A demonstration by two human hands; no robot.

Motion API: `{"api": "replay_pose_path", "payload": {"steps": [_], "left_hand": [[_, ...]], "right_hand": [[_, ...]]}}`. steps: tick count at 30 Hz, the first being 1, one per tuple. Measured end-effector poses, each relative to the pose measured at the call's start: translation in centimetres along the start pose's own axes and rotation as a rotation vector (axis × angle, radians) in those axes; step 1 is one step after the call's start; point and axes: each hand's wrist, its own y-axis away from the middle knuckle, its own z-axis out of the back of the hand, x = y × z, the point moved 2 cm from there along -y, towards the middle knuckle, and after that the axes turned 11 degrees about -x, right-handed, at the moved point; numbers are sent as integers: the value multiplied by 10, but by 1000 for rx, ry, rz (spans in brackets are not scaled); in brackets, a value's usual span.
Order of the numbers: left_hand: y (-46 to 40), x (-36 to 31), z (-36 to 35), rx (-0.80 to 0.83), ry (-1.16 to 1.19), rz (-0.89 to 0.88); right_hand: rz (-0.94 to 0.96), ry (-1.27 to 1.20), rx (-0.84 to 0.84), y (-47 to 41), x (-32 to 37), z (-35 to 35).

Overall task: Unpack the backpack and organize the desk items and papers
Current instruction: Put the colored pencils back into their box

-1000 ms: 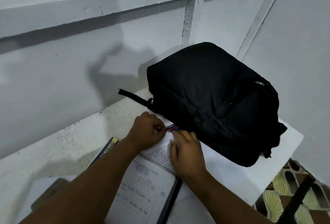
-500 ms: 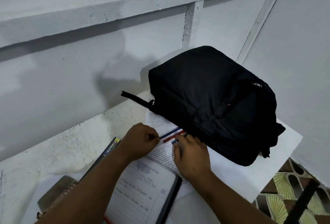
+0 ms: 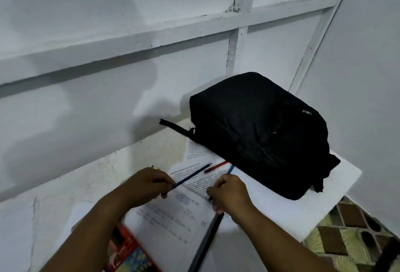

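A black backpack lies on its side at the back right of the white desk, partly on printed papers. My left hand pinches a dark blue pencil that slants up to the right over the papers. My right hand grips a light blue pencil, whose tip sticks out above the fingers. A red pencil lies loose on the papers beside the backpack. Below the hands, a written sheet rests on a black folder.
A red book cover shows under the sheet at the bottom. A white wall with raised battens stands close behind the desk. The desk's right edge drops to a patterned floor. A backpack strap lies toward the wall.
Both hands have drawn back from the backpack toward me, pulling the blue pencils out. The red pencil stays on the papers. The view has tilted and shifted.
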Motion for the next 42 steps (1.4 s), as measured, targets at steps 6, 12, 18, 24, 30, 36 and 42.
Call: {"api": "replay_pose_path", "payload": {"steps": [6,12,18,24,30,36,42], "left_hand": [[45,18,9,-38,435,112],[93,38,10,-240,637,201],[139,57,20,-560,688,264],[177,82,18,-804,574,318],[193,99,-6,-1010,449,367],[192,102,-20,-1111,442,394],[187,104,-18,-1093,325,359]], "right_hand": [[-105,-424,147,35,18,-7],[109,-430,240,69,27,-46],[376,-235,351,86,39,-81],[571,-109,465,98,42,-122],[891,-27,507,107,42,-147],[1250,193,449,98,43,-173],[1332,342,422,83,40,-184]]}}
